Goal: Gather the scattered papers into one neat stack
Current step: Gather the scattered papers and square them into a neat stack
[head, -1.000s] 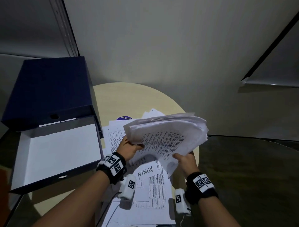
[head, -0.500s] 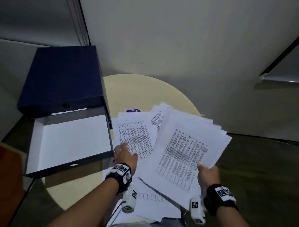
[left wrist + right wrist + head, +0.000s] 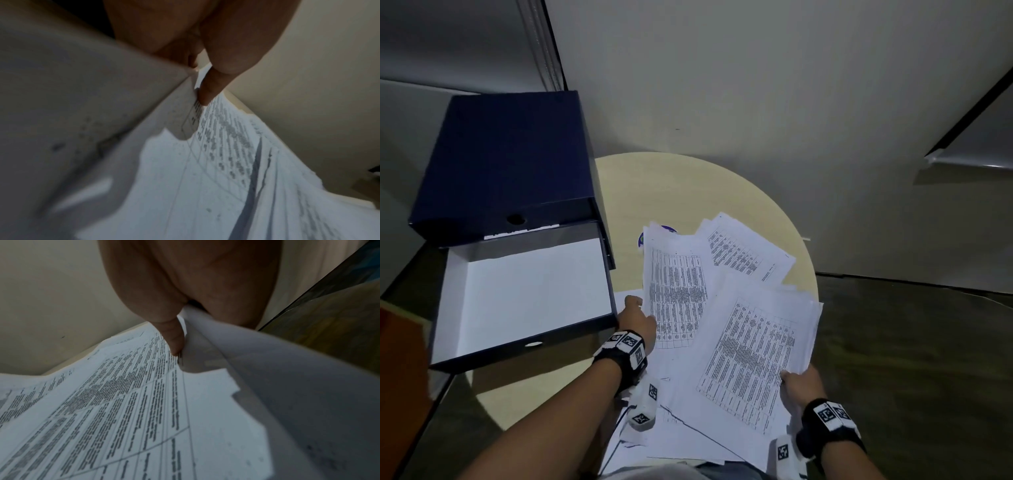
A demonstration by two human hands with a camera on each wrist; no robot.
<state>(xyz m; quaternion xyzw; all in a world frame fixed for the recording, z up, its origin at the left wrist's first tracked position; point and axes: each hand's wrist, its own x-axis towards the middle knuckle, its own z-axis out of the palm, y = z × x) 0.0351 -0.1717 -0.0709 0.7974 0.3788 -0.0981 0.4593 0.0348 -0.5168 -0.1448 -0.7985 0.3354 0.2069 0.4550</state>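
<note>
My right hand point(image 3: 799, 380) grips a thick bundle of printed papers point(image 3: 750, 356) by its near right corner, thumb on top point(image 3: 174, 339), the bundle held above the table. My left hand point(image 3: 637, 318) pinches the left edge of another printed sheet point(image 3: 676, 291) and lifts it, thumb point(image 3: 207, 91) on its printed face. More loose papers point(image 3: 750, 253) lie fanned on the round table point(image 3: 688, 192) behind, and others point(image 3: 671, 435) lie under my arms near the front edge.
A dark blue box file point(image 3: 510, 161) stands open at the table's left, its white-lined tray point(image 3: 527, 291) facing up beside my left hand. A small blue sticker point(image 3: 642, 236) peeks out behind the papers. Grey walls close in behind; dark floor point(image 3: 911, 342) lies to the right.
The bundle, held in both hands a second ago, is now held by my right hand alone and has dropped to the right. My left hand let go, moved left and pinched a sheet from the table.
</note>
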